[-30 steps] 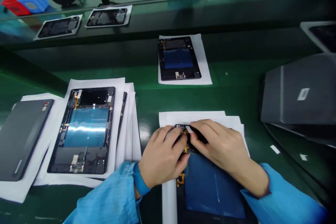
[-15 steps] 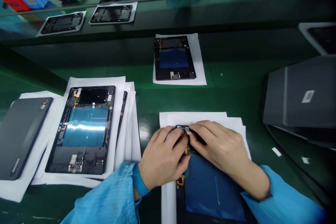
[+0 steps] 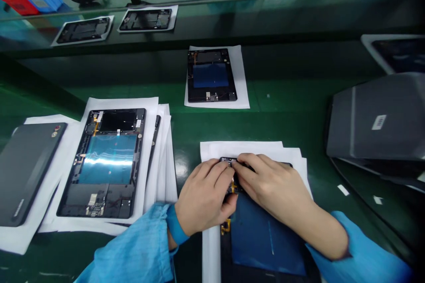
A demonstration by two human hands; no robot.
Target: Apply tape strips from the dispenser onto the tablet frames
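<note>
Tablet (image 3: 262, 243), opened, lies on white paper (image 3: 211, 252) near the front of the green surface (image 3: 282, 128), probably so that its underside is not scratched. The left hand (image 3: 206, 199) and right hand (image 3: 275, 183) meet over its upper left corner, fingers bent and close together, perhaps because the parts there are small, but the fingertips are hidden, so I cannot tell whether they pinch anything. Its dark frame holds a broad, glossy blue panel (image 3: 255, 230) marked by a thin pale line, with a gold connector (image 3: 226, 226) beside it.
</note>
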